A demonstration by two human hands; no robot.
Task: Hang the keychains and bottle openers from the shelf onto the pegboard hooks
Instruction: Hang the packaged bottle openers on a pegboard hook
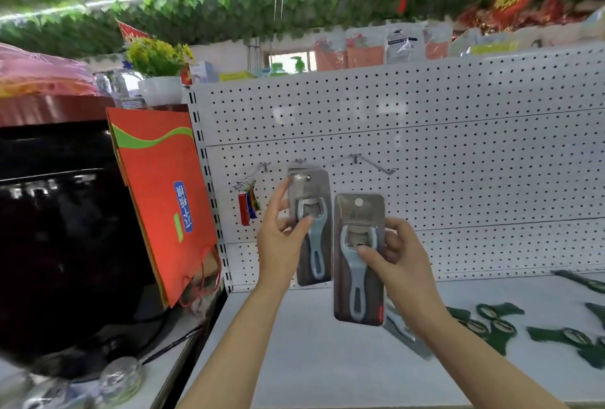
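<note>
The step in hand is the hanging of carded bottle openers on the white perforated metal pegboard (425, 153). The left hand (281, 238) holds the first grey-handled bottle opener on its dark blister card (309, 228) with thumb and fingers pinched at the card's left edge; the card's punched hole sits at the middle metal peg hook (299, 161), and whether the hole is fully over the hook tip cannot be told. The right hand (393, 255) grips a second grey-handled bottle opener on an identical card (358, 258), thumb on the front face and fingers curled behind, held upright just right of the first card and nearer the viewer, clear of the board. To the left, a bunch of red and blue keychains on wire rings (247, 202) hangs from another hook. An empty metal peg hook (373, 165) projects to the right. On the white shelf (327, 359), green keychain pieces (497, 327) lie at the right, not yet hung. The next move probably calls for seating the first card, releasing it, then aligning the second card's round hole with a hook tip and sliding it on.
</note>
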